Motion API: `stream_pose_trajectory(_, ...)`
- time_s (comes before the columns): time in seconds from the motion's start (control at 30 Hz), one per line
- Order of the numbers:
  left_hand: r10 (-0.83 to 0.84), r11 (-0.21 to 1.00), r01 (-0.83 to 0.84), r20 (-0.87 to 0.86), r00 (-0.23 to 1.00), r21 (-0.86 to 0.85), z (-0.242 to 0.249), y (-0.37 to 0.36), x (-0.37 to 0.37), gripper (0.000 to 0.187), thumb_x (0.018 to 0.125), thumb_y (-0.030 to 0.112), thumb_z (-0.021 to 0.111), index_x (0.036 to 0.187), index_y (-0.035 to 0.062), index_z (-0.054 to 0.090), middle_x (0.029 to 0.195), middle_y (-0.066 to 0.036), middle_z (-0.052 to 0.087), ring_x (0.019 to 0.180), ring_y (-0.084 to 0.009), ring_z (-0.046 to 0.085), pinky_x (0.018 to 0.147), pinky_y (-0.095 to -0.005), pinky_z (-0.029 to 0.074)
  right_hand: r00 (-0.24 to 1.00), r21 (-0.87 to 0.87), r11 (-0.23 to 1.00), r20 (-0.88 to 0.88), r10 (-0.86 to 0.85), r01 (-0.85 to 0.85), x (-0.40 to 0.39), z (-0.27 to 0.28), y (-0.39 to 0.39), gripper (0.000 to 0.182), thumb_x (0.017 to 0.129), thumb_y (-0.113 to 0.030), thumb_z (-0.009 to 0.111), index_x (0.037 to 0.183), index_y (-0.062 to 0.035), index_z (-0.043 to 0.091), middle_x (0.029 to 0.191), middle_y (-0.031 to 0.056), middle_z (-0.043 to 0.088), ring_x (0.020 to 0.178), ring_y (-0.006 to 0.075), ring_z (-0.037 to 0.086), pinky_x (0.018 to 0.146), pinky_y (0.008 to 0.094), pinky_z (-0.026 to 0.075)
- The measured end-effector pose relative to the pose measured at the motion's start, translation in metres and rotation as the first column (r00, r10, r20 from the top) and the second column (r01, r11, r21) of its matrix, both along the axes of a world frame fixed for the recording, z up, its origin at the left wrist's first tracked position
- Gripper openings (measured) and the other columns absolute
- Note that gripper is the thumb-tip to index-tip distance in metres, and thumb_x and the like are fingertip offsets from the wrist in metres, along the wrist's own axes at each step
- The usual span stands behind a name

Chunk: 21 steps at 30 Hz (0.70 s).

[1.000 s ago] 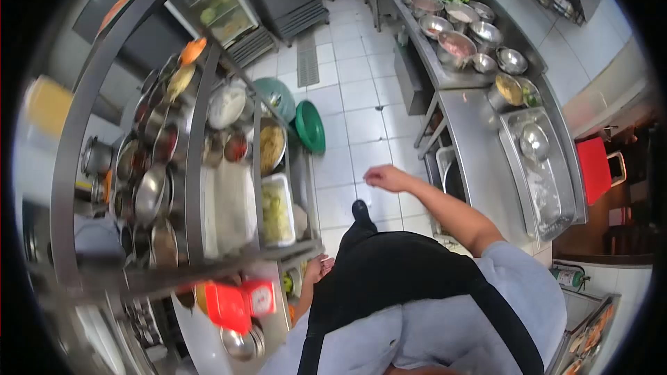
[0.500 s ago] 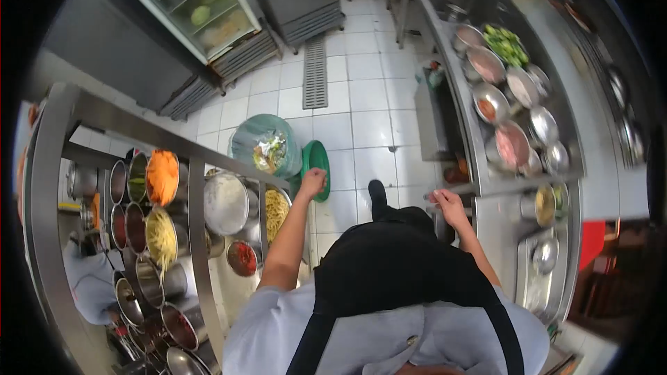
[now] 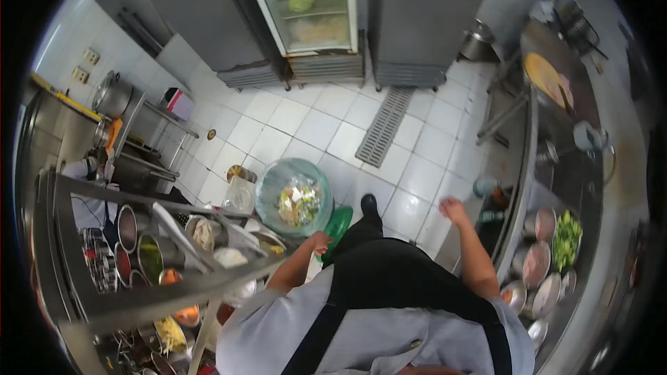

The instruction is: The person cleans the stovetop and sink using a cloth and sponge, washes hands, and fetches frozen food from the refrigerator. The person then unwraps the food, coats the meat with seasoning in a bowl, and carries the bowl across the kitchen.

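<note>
My left hand (image 3: pixel 319 243) hangs beside the rim of a round bin (image 3: pixel 267 217) lined with clear plastic and holding food scraps and wrapping. Its fingers are loosely curled, and nothing shows in them. Behind that hand, a green plastic lid (image 3: pixel 339 228) stands next to the bin, partly covered by my leg. Over the floor on the other side, my right hand (image 3: pixel 453 210) is held out with its fingers slightly bent and apart. It looks bare, a little blurred, and touches nothing. The steel counter (image 3: pixel 511 236) runs to its right.
Bowls of pink food (image 3: pixel 536 264) and chopped greens (image 3: pixel 568 239) line the right counter. A metal shelf frame (image 3: pixel 160 298) with several food pots stands at left. Ahead are a glass-door fridge (image 3: pixel 306 7), grey cabinets (image 3: pixel 431 21) and a floor drain grate (image 3: pixel 386 125). Another person's sleeve (image 3: pixel 90 210) shows behind the shelf.
My view has swung left and moved forward, bringing the fridge nearer the middle. The bin is closer to me. My right hand has come forward, away from the counter edge.
</note>
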State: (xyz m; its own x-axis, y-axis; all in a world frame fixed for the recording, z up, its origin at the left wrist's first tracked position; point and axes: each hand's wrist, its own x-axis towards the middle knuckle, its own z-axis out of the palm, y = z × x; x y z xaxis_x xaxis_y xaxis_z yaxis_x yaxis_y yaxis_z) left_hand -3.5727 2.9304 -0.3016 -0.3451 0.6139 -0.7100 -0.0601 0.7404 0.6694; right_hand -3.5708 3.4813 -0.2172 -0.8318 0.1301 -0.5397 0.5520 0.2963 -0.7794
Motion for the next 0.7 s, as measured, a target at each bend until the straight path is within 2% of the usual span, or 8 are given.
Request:
stream_pose_trajectory(0.07,0.496,0.811,-0.453,0.023,0.868,-0.371,0.032,0.012,-0.047,0.022,0.072,0.024,0.062,0.084,0.0051,0.066,0.072,-0.016,0.065,0.056,-0.0283,0.063,0.052,-0.0368,0.051,0.577,0.893,0.219,0.055,0.815,-0.394,0.009,-0.173,0.084,0.021,0.077,-0.023,0.056,0.085,-0.0047,0.063,0.074,0.0085,0.063,0.070,0.0212,0.060,0.064,0.0363,0.049)
stream_pose_trajectory(0.1,0.527,0.798,-0.484,0.027,0.849,-0.359,0.018,0.011,-0.074,0.022,0.072,0.024,0.062,0.084,0.0051,0.066,0.072,-0.016,0.065,0.056,-0.0283,0.063,0.052,-0.0368,0.051,0.949,0.371,0.875,0.090,0.301,-0.312,0.015,-0.041,0.042,0.023,0.087,-0.020,0.046,0.094,-0.0045,0.061,0.074,0.0119,0.061,0.063,0.0273,0.058,0.055,0.0395,0.047)
stream_pose_trajectory(0.13,0.026,0.945,-0.097,-0.224,0.974,-0.313,0.001,0.006,-0.116,0.027,0.076,0.027,0.061,0.088,0.0033,0.066,0.075,-0.019,0.065,0.061,-0.0300,0.064,0.058,-0.0377,0.052,0.693,0.709,0.333,0.299,0.657,-0.622,0.035,-0.168,0.110,0.029,0.088,-0.026,0.047,0.098,-0.0041,0.061,0.085,0.0183,0.060,0.076,0.0328,0.057,0.066,0.0436,0.047)
stream_pose_trajectory(0.17,-0.463,0.871,0.296,-0.456,0.760,-0.392,-0.021,0.002,-0.166,0.032,0.080,0.031,0.059,0.091,0.0016,0.066,0.078,-0.022,0.064,0.067,-0.0318,0.065,0.065,-0.0387,0.053,0.677,0.743,0.281,0.298,0.672,-0.607,0.035,-0.155,0.094,0.029,0.087,-0.028,0.045,0.096,-0.0044,0.058,0.078,0.0140,0.060,0.071,0.0290,0.058,0.062,0.0421,0.046)
stream_pose_trajectory(0.33,0.529,0.835,-0.434,-0.711,0.464,0.339,0.046,0.000,-0.414,0.035,0.086,0.036,0.052,0.084,0.0024,0.062,0.073,-0.013,0.065,0.067,-0.0296,0.063,0.067,-0.0387,0.051,0.882,0.388,0.793,0.205,0.424,-0.471,0.026,-0.089,0.072,0.024,0.085,-0.027,0.045,0.090,-0.0057,0.055,0.070,0.0077,0.060,0.063,0.0231,0.058,0.056,0.0397,0.046)
stream_pose_trajectory(0.4,0.923,0.366,-0.810,-0.069,0.379,0.457,0.193,0.024,-0.487,0.032,0.088,0.036,0.054,0.093,0.0047,0.059,0.077,-0.009,0.064,0.065,-0.0220,0.063,0.059,-0.0348,0.053,0.893,0.298,0.850,0.261,0.366,-0.435,-0.020,-0.084,0.080,0.023,0.084,-0.026,0.046,0.089,-0.0058,0.055,0.070,0.0075,0.059,0.062,0.0228,0.058,0.055,0.0392,0.046)
stream_pose_trajectory(0.5,0.868,0.472,-0.682,-0.156,0.472,0.559,0.319,0.003,-0.599,0.057,0.084,0.048,0.057,0.118,0.0026,0.051,0.102,-0.012,0.060,0.091,-0.0243,0.060,0.071,-0.0403,0.053,0.903,0.213,0.897,0.281,0.324,-0.388,-0.116,-0.096,0.096,0.021,0.083,-0.025,0.048,0.088,-0.0059,0.056,0.069,0.0071,0.059,0.061,0.0223,0.058,0.054,0.0384,0.046)
stream_pose_trajectory(0.7,0.970,0.060,-0.618,-0.192,-0.150,0.784,0.468,-0.052,-0.742,0.052,0.087,0.040,0.058,0.119,-0.0006,0.052,0.114,-0.012,0.056,0.098,-0.0227,0.056,0.073,-0.0352,0.050,0.931,-0.233,0.963,0.362,-0.043,0.135,-0.381,-0.121,0.105,0.017,0.082,-0.022,0.052,0.085,-0.0061,0.056,0.068,0.0063,0.059,0.058,0.0214,0.057,0.052,0.0367,0.047)
